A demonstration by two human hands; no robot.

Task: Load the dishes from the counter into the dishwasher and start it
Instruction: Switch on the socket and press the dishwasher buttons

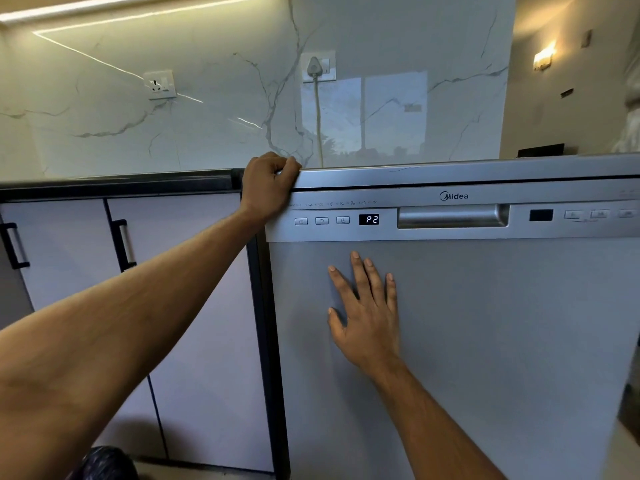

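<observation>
Judging by the shut door point(485, 323) of the dishwasher point(450, 173) and the lit display point(369, 219), looks like the last step: loading over, starting in hand. Cannot tell of any dishes inside; sees none elsewhere.

Nearest, finds the right grip point(367, 313) released, fingers straight and spread, palm flat against the grey door below the control strip, probably pushing it home. Further up, finds the left grip point(268, 187) clenched over the top left corner of the dishwasher, fingers curled round the edge right beside the black rim of the desk point(121, 183), seemingly bracing the machine.

Places the dishwasher straight ahead, just right of pale cabinet doors point(69, 254) with black handles point(14, 245).

Calls next for raising the flat grip to the three small buttons point(321, 221) just left of the display, or to the blurred buttons point(599, 214) far right; cannot tell the start key among them. Needs one light fingertip press, door fully latched first.

Reads "P2" on the display and "Midea" point(453, 196) above the recessed handle point(450, 216). Makes out a power symbol on the first small button, a "P" on the second; leaves the tiny icon row above as too small to read.

Beyond, on the marble wall, shows a white plug point(314, 67) in its socket, cord trailing down behind the machine, and an unused socket point(159, 85) further left.
</observation>
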